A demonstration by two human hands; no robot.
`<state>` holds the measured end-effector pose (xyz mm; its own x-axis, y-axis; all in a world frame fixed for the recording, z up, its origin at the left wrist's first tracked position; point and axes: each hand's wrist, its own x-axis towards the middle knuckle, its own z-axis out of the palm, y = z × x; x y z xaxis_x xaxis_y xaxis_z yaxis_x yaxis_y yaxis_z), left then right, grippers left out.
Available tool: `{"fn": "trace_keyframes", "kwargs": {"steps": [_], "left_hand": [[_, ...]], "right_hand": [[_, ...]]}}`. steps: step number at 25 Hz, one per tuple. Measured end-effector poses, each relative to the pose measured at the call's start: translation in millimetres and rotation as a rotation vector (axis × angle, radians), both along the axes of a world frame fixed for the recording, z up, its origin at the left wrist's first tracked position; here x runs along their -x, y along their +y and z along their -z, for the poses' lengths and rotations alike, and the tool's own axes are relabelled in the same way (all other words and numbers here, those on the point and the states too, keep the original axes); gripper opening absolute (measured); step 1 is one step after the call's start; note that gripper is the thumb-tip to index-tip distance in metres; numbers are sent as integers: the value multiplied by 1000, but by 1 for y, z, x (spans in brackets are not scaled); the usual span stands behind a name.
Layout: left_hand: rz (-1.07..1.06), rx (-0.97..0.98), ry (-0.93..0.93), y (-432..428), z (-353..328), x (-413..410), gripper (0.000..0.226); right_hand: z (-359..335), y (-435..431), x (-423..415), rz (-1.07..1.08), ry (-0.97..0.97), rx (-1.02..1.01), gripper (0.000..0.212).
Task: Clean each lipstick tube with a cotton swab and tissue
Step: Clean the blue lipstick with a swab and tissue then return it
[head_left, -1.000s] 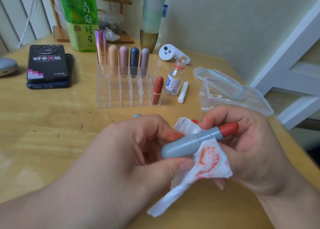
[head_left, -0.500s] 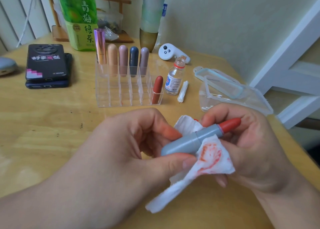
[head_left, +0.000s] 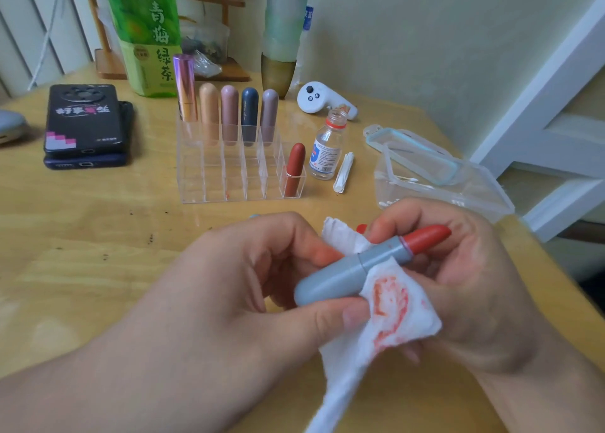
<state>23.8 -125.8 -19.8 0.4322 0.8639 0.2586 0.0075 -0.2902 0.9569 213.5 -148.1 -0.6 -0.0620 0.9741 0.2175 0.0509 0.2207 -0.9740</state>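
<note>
Your gray lipstick tube (head_left: 343, 274), red stick extended, lies between both hands above the tabletop (head_left: 82, 252). Your left hand (head_left: 242, 288) pinches its base, while your right hand (head_left: 484, 285) clamps a red-smeared tissue (head_left: 396, 311) against its neck. Beyond stand a clear organizer (head_left: 212, 184), a small bottle (head_left: 327, 153) and cotton swabs (head_left: 343, 172).

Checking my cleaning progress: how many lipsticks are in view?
7. Five stand in the clear organizer's back row: purple, peach, pink, navy, mauve. A red one stands front right. The left hand and right hand hold a grey one. Others may hide behind them.
</note>
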Motion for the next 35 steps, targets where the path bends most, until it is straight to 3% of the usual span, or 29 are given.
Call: {"fn": "trace_keyframes", "kwargs": {"steps": [4,10,11,15,21,25,27,31,35], "left_hand": [[122,32,22,1,-4,1,20],[-57,11,-107,4,0,-1,32],[-64,15,-105,4,1,-1,33],[-74,39,-102,2,0,-2,35],[-32,112,-90,4,-2,-2,34],[-48,122,-121,3,-2,-2,37],[-56,121,-110,4,-2,-2,39],[-71,116,-110,4,-4,-1,34],[-24,111,-126,5,-3,-1,34]], "right_hand": [[7,7,-4,-158,241,77,21],[13,15,-4,-506,691,269,28],[14,16,-1,-505,690,282,28],[22,14,-2,-271,383,239,35],[17,16,-3,-408,525,224,27],[18,17,-7,-254,507,224,41],[17,16,-8,-227,485,193,36],[12,18,-4,-422,616,236,29],[16,16,-6,-318,518,251,31]]}}
